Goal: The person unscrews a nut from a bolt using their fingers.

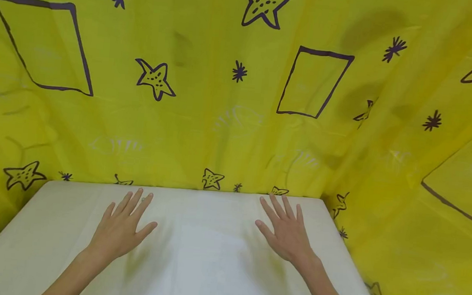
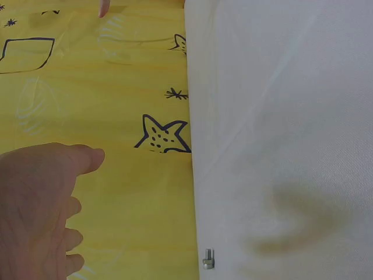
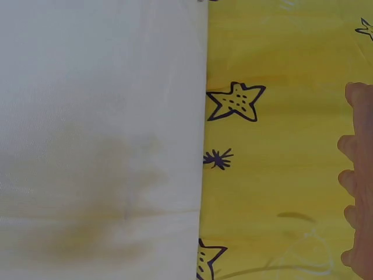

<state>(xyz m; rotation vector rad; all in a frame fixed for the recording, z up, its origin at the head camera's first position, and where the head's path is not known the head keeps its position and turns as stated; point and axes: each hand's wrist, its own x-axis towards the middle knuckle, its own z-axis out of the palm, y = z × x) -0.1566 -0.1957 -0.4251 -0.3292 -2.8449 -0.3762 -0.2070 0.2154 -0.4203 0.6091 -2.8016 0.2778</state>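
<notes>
Fingers spread and empty, your left grip and right grip hover over the table, where the metal bolt at the left's 1 o'clock looks light, stiff, best pinched by its thicker end.

Diffuse light brightens the middle of the counter in the head view; soft-edged shadows fall to either side. Blurry dark patches shade the yellow curtain above the counter's far right corner. Both wrist views are dimmer, greyer.

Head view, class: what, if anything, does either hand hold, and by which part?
Nothing is held; the left hand and the right hand are both empty, fingers spread.
</notes>
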